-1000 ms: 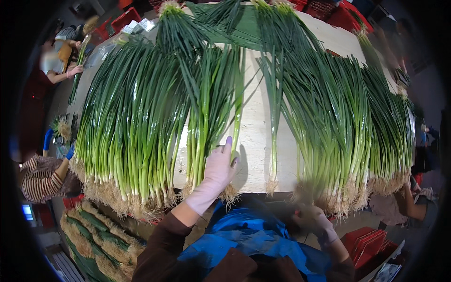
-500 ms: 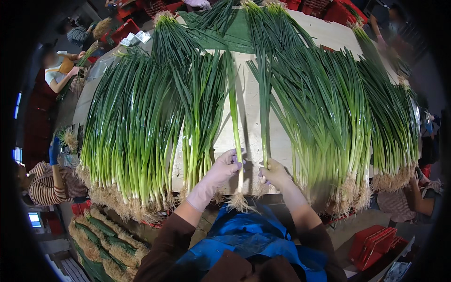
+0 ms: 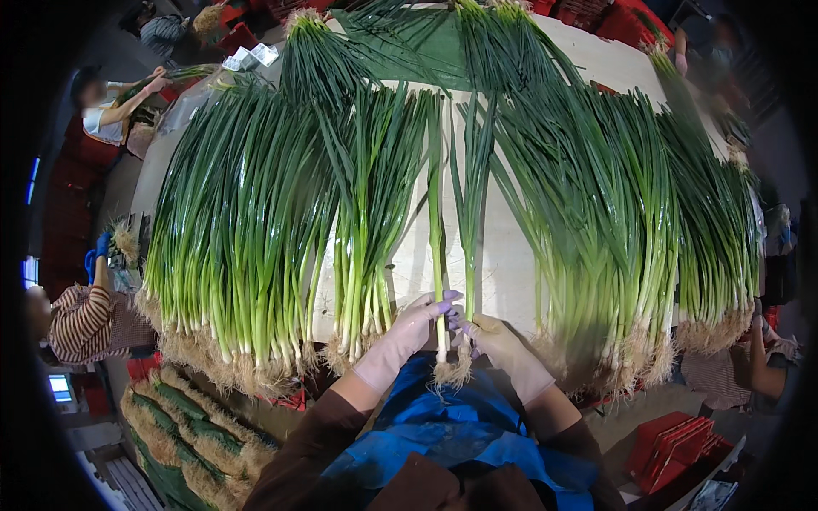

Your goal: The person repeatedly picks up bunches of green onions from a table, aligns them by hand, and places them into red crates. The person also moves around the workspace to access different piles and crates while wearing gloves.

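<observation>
Pale gloves cover both my hands, which are close together at the table's near edge. Between the fingers of my left hand (image 3: 417, 325) is the white base of a long green onion (image 3: 437, 247). A second green onion (image 3: 469, 255) stands just right of it, its lower stem gripped by my right hand (image 3: 504, 345). Both stalks point away from me, and their stringy roots hang side by side over my blue apron (image 3: 409, 417). A small bunch of green onions (image 3: 351, 281) lies left of my left hand. Right of my right hand spreads a wide pile of green onions (image 3: 596, 221).
The pale table (image 3: 503, 264) also carries a large onion pile (image 3: 230, 230) at left and more bunches at the far side (image 3: 315, 60). Rooted bundles (image 3: 192, 443) sit low at left, red crates (image 3: 673, 447) low at right. Several people work around the table.
My hands have come together, bringing the two green onions and their roots next to each other. The left onion now stands straighter. A person at far left has lowered a bunch.
</observation>
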Available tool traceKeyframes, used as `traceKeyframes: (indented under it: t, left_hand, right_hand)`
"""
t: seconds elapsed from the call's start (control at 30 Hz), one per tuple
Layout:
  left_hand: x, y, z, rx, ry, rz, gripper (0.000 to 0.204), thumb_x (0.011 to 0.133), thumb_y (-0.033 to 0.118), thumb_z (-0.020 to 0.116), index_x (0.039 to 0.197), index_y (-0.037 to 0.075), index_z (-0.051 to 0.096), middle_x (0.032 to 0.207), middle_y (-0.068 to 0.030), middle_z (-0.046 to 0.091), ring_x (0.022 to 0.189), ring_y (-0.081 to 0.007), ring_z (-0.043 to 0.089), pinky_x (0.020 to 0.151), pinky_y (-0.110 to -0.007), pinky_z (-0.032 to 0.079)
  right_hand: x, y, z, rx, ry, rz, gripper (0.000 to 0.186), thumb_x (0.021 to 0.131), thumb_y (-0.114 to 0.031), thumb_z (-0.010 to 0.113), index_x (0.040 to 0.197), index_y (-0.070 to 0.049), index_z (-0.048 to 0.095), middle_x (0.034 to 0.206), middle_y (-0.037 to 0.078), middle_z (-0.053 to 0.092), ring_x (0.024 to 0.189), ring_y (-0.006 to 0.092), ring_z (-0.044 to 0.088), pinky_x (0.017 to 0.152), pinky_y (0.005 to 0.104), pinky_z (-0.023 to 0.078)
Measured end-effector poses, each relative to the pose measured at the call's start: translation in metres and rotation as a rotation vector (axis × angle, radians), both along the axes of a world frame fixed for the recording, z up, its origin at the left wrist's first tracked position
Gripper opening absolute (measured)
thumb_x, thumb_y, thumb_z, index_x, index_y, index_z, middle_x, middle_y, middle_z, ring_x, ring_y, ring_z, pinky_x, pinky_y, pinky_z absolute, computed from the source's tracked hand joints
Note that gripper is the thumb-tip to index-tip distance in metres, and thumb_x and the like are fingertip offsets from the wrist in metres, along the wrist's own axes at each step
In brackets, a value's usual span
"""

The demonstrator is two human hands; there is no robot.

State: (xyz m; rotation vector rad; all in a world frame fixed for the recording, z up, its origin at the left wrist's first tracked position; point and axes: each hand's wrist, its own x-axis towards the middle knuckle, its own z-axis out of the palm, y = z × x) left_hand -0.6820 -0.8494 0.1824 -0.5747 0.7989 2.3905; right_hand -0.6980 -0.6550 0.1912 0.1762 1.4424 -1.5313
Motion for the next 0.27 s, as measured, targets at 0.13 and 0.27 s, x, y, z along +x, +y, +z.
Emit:
traceKeyframes:
  t: [0.13,0.27]
  left_hand:
    - [-0.001,0.007,0.015,-0.276,-0.062,-0.027,0.033,0.090,0.017,0.060,0.120,0.006,0.054,0.097,-0.0059,0.058,0.088,-0.0165,0.057,0.075,-0.036,0.052]
    - [-0.004,0.010,0.036,-0.241,-0.136,-0.036,0.035,0.090,0.020,0.062,0.121,0.006,0.054,0.101,-0.0073,0.060,0.093,-0.0178,0.058,0.077,-0.037,0.053]
  right_hand:
    - [0.008,-0.003,0.011,-0.175,-0.065,-0.094,0.027,0.097,-0.026,0.053,0.114,-0.006,0.061,0.086,0.004,0.066,0.071,0.0112,0.058,0.060,0.0236,0.046]
    - [0.011,-0.003,0.029,-0.344,-0.209,-0.131,0.029,0.097,-0.023,0.053,0.120,-0.005,0.057,0.096,0.006,0.065,0.081,0.0115,0.060,0.068,0.0246,0.050]
